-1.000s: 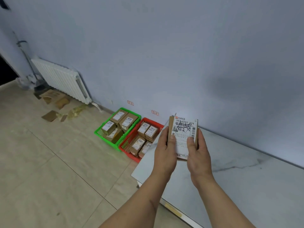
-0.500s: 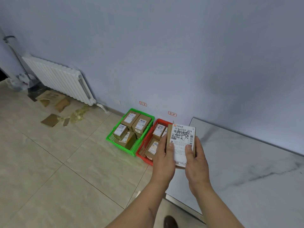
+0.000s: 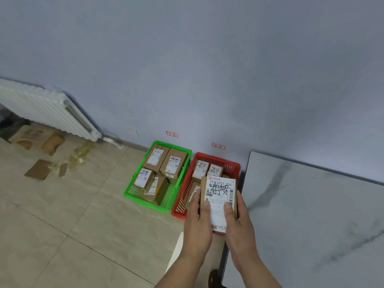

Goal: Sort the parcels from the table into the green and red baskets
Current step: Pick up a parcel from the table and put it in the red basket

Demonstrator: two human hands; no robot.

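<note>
Over the red basket (image 3: 232, 164), both hands (image 3: 218, 225) grip the parcel (image 3: 220, 196).

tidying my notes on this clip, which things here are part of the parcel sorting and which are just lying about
Part of the job:
- parcel, held by left hand and right hand over the red basket
- green basket, parcels inside
- table

Just lying about:
- radiator
- cardboard scraps on the floor
- crumpled tape

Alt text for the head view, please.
Both hands, left hand and right hand, hold a labelled parcel above the red basket. Beside it, a green basket also holds parcels; a marble table stands at right.
</note>
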